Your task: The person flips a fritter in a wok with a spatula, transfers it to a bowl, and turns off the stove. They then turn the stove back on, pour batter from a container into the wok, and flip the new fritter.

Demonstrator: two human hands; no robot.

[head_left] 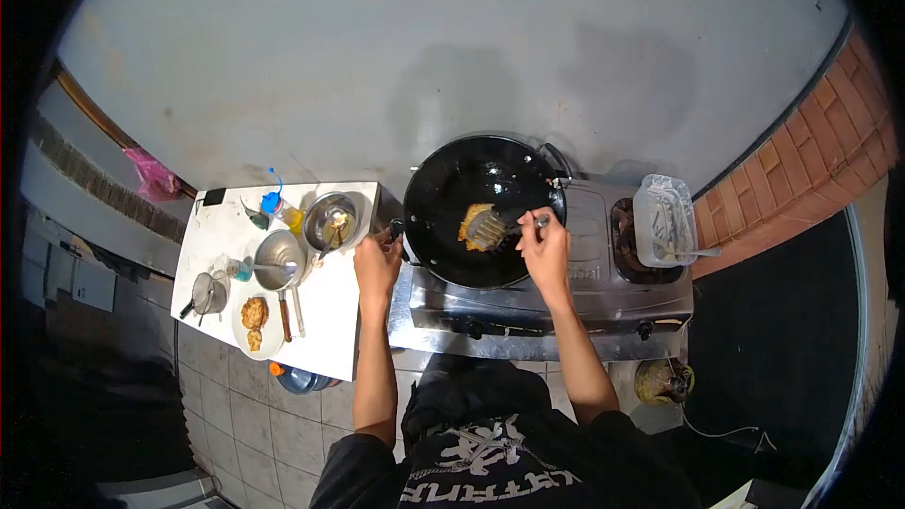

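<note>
A black wok (pixel 452 165) stands on the left burner of the gas stove. My left hand (pixel 377 266) is closed round the loop handle on the wok's left side. In my right hand (pixel 545 250) is the handle of a slotted metal spatula (pixel 488 230), held over the wok. The spatula's blade rests on a golden-brown fried piece (pixel 468 214) in the wok, covering part of it. A little oil glistens on the dark bottom around the piece.
Left of the stove, a white table (pixel 325 339) holds a plate (pixel 271 337) with fried pieces, a steel bowl (pixel 330 217), a saucepan (pixel 280 250) and a strainer (pixel 209 294). A plastic container (pixel 665 207) sits over the right burner. A brick ledge (pixel 782 179) borders the right.
</note>
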